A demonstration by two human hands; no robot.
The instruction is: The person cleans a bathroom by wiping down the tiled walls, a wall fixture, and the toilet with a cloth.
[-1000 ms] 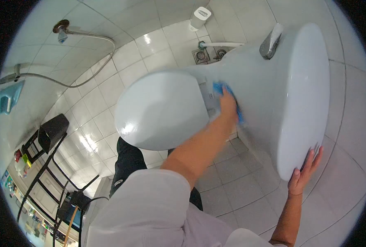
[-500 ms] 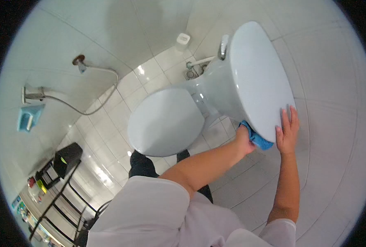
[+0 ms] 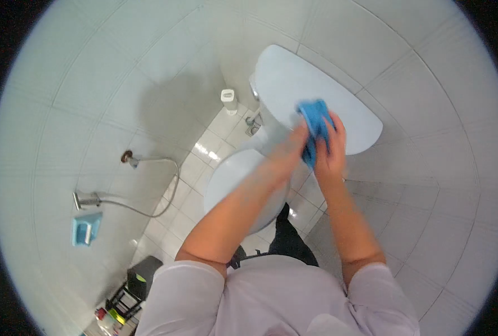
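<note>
Both my hands are on a crumpled blue cloth (image 3: pixel 316 115), held up in front of the toilet's white tank lid (image 3: pixel 282 78). My left hand (image 3: pixel 295 147), smeared by motion, grips the cloth's left side. On its right side, my right hand (image 3: pixel 332 147) has its fingers bent around the fabric. The closed toilet seat lid (image 3: pixel 226 179) lies below, partly hidden behind my left forearm.
A white container (image 3: pixel 229 99) stands in the corner by the toilet. On the left wall hang a hand shower (image 3: pixel 86 199) with its hose and a blue soap dish (image 3: pixel 86 229). A black rack (image 3: pixel 123 302) with items stands at lower left.
My left hand has brought the cloth up from the tank's near side. My right hand has left the tank lid and now holds the cloth too. The view has shifted.
</note>
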